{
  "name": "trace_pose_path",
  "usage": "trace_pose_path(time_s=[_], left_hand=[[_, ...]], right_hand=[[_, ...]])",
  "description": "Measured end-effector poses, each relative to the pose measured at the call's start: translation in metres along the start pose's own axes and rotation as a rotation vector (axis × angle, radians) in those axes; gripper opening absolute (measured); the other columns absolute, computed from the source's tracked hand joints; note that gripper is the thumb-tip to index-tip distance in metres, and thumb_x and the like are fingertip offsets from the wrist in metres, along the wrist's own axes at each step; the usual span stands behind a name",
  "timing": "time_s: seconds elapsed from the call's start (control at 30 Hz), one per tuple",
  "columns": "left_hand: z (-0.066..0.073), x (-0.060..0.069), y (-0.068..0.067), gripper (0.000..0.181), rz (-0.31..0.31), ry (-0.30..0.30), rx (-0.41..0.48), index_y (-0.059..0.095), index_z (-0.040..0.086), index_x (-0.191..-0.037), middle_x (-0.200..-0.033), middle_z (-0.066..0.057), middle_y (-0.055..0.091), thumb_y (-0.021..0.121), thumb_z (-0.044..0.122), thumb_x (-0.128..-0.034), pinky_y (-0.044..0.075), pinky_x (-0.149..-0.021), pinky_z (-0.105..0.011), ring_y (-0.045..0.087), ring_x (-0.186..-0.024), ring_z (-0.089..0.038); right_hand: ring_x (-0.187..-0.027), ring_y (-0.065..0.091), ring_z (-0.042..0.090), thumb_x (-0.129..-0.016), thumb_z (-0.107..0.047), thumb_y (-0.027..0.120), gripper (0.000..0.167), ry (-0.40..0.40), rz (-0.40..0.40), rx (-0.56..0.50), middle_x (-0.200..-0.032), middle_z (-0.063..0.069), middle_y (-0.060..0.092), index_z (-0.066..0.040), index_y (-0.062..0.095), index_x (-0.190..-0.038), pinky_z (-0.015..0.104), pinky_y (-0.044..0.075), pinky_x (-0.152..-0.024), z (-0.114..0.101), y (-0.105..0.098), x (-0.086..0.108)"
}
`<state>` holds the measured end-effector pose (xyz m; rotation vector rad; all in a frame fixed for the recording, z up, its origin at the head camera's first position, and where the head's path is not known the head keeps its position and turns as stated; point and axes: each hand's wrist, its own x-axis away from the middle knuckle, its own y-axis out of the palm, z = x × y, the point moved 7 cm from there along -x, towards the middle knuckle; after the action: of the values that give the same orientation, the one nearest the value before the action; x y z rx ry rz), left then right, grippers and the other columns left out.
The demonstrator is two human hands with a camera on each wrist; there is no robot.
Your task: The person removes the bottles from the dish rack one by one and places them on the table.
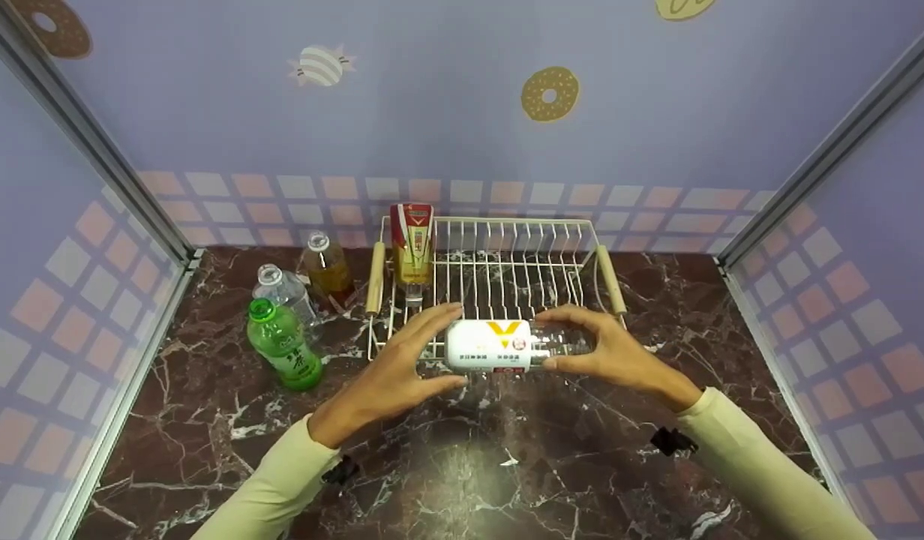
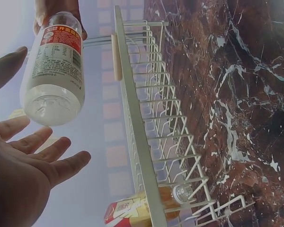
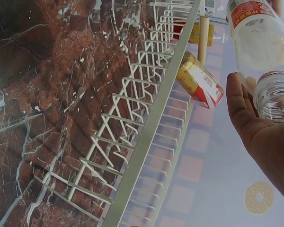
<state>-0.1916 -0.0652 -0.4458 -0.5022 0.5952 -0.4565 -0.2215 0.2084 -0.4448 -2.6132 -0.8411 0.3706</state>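
The right hand (image 1: pixel 619 354) pinches the white-labelled bottle (image 1: pixel 486 346) neck-end, seemingly bearing its weight, leaving the left hand (image 1: pixel 396 373) spread beside its base.

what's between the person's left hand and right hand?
A clear, cylindrical plastic bottle with a white label, held sideways: base toward the left hand, neck at the right hand. Shows in the head view.

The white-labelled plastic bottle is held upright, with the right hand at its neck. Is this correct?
"Upright" is wrong: the head view shows the white-labelled plastic bottle held horizontally, with the right hand at its neck.
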Motion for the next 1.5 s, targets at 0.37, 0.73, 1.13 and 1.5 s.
trace_pose_path(time_s=[0.37,0.73,1.13,1.5], left_hand=[[0.004,-0.006,0.017,0.093,-0.102,-0.033,-0.041,0.044,-0.001,-0.165,-0.171,-0.015,0.045,0.092,0.026,-0.0896,0.036,-0.130,-0.049,0.045,-0.157,-0.030],[0.007,-0.007,0.028,0.088,-0.187,-0.009,-0.031,0.046,0.002,-0.165,-0.168,-0.015,0.049,0.089,0.024,-0.0913,0.049,-0.121,-0.052,0.053,-0.146,-0.026],[0.009,-0.003,0.034,0.083,-0.273,-0.027,0.002,0.043,-0.004,-0.164,-0.168,-0.021,0.045,0.067,0.005,-0.0851,0.058,-0.107,-0.048,0.058,-0.133,-0.030],[0.009,-0.007,0.042,0.080,-0.241,-0.028,-0.120,0.051,-0.002,-0.160,-0.157,-0.015,0.056,0.085,0.023,-0.0918,0.059,-0.101,-0.040,0.056,-0.129,-0.022]], right_hand=[[-0.119,0.071,0.021,-0.091,0.000,0.087,0.062,-0.004,-0.021,0.000,-0.146,0.021,0.067,0.005,0.061,-0.148,0.034,0.066,-0.096,-0.002,0.007,0.006],[-0.120,0.070,0.022,-0.092,-0.005,0.087,0.064,0.002,-0.037,0.012,-0.147,0.021,0.066,0.005,0.060,-0.149,0.035,0.066,-0.096,-0.003,0.010,0.010],[-0.117,0.070,0.027,-0.092,-0.004,0.087,0.062,0.003,-0.037,0.026,-0.146,0.021,0.066,0.001,0.062,-0.148,0.035,0.067,-0.093,0.003,0.015,0.015],[-0.113,0.072,0.036,-0.092,-0.007,0.088,0.060,0.012,-0.055,0.019,-0.141,0.017,0.069,-0.001,0.064,-0.147,0.037,0.067,-0.092,0.005,0.022,0.017]])
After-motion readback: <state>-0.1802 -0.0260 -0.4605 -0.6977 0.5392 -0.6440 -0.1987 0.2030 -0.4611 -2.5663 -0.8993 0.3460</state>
